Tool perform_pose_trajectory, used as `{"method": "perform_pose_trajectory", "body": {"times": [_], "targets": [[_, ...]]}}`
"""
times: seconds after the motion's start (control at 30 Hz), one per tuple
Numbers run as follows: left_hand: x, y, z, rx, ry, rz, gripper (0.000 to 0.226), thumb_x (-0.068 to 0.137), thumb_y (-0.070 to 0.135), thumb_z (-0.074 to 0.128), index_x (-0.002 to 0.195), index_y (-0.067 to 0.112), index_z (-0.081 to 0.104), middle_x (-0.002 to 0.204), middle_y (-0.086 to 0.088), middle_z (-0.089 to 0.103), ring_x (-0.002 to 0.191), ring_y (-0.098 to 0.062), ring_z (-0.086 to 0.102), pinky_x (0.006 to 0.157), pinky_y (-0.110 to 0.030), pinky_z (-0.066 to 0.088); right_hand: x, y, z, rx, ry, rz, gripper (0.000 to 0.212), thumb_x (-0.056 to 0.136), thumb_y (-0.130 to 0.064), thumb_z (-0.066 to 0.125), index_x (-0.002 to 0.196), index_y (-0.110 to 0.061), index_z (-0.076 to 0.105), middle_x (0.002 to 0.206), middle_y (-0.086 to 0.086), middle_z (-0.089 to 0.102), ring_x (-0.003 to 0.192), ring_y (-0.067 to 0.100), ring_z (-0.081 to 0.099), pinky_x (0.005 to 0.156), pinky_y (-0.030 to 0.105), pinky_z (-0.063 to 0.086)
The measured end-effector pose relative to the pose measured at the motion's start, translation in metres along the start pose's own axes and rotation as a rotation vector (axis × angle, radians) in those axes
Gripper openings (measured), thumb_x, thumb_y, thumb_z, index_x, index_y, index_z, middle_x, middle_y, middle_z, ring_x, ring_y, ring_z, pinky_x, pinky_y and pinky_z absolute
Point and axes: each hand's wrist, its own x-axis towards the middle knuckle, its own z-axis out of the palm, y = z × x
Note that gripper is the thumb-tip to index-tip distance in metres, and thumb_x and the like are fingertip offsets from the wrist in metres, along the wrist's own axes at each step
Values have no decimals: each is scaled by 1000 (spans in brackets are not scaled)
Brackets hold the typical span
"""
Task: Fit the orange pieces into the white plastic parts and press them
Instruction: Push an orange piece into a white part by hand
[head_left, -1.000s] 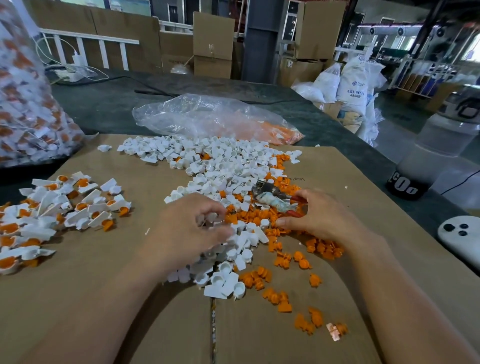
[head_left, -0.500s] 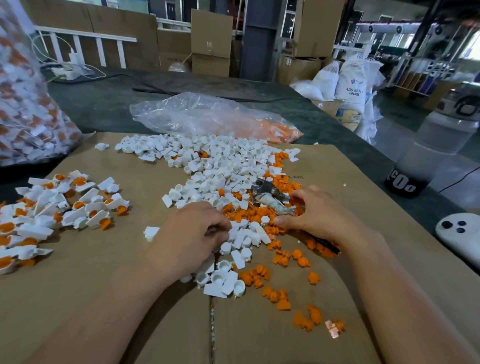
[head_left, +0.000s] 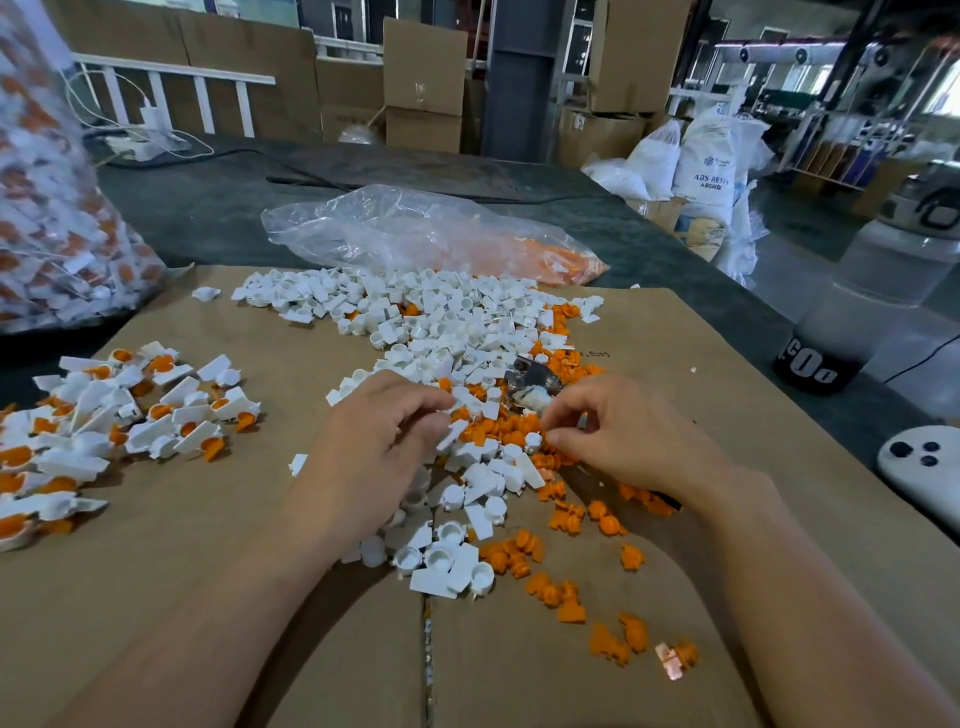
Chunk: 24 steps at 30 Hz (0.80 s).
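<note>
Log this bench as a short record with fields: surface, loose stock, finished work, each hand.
surface: brown cardboard sheet
loose stock: heap of small white plastic parts, orange plastic pieces scattered along its right side
finished work: white parts with orange inserts, piled at the left
left hand: fingers curled over the white heap; grip hidden
right hand: fingers curled at the heap's orange edge; grip unclear
</note>
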Motion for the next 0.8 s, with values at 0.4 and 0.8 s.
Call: {"method": "perform_pose_trajectory", "body": {"times": [0.4,0.8], "targets": [[-2,13,-3,-451,-22,-273,15,79,13,67,80,28,64,70,3,68,63,-6,63,56,-10,48,1,-3,6,-282,-88,-39,19,84,-26,65,103,-29,64,91,-16,42,86,2,39,66,18,31],[-2,16,-6,-498,-69,-304,27,81,-1,64,88,24,68,72,4,71,62,-2,66,57,-8,48,-1,-4,1,4,-19,50,12,89,-23,57,90,-32,49,94,-11,58,90,8,54,77,29,48]]}}
